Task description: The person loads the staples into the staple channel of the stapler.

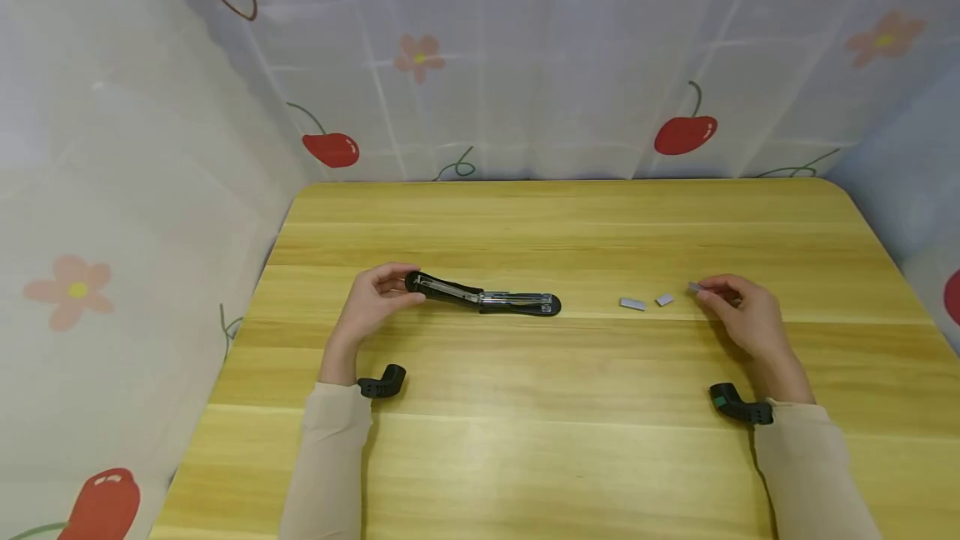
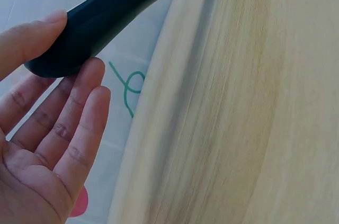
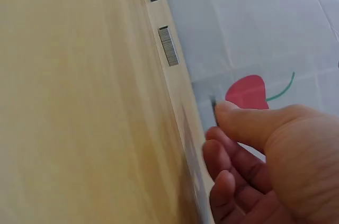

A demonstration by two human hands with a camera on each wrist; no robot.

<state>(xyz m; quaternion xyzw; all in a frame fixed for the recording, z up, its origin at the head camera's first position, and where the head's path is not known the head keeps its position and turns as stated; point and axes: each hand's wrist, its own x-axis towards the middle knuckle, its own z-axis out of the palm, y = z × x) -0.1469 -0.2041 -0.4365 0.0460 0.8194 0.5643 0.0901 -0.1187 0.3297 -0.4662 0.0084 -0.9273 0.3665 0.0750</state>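
Note:
A black stapler [image 1: 517, 302] lies unfolded on the table, its metal inner parts facing up. My left hand [image 1: 377, 298] grips the raised end of it between thumb and fingers; the left wrist view shows the stapler's smooth black casing [image 2: 111, 15] in that grip. Over on the right, my right hand [image 1: 746, 311] pinches a small grey strip of staples [image 1: 696, 287] between thumb and fingertips, slightly above the table. Two more staple strips, a longer one [image 1: 632, 304] and a shorter one [image 1: 664, 300], lie between the stapler and the right hand.
The wooden table [image 1: 540, 457] spreads out below both hands. Behind it hangs a pale sheet [image 1: 525, 90] printed with cherries, flowers and hearts. Each wrist carries a small black camera, one on the left [image 1: 384, 383] and one on the right [image 1: 738, 407].

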